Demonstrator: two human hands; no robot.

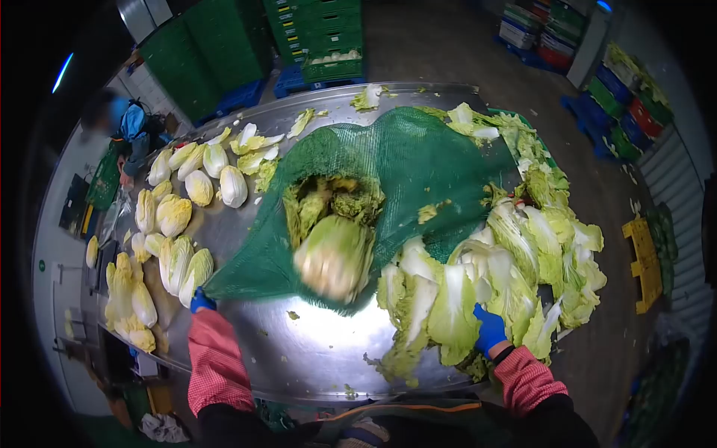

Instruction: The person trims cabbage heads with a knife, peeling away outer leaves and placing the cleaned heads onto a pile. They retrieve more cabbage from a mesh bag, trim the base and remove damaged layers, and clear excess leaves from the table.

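Observation:
My left hand (202, 300), in a blue glove, is closed on the corner of a green net bag (246, 257) and pulls the mesh taut. In the bag's mouth is a Chinese cabbage (334, 257), blurred by motion, its pale base toward me. Behind it, more cabbage with browned leaves (328, 201) shows inside the bag. My right hand (491, 331), also blue-gloved, is at the edge of a pile of loose cabbage leaves (455, 306). Its fingers look curled, with one tip sticking out; whatever they hold is hidden.
Trimmed cabbages (174, 216) lie on the left of the metal table (299, 351). Leaf scraps extend along its right edge. Beyond stand green crates (321, 30), blue pallets (239, 97) and a yellow pallet (644, 261). Another person (131, 123) is at the far left.

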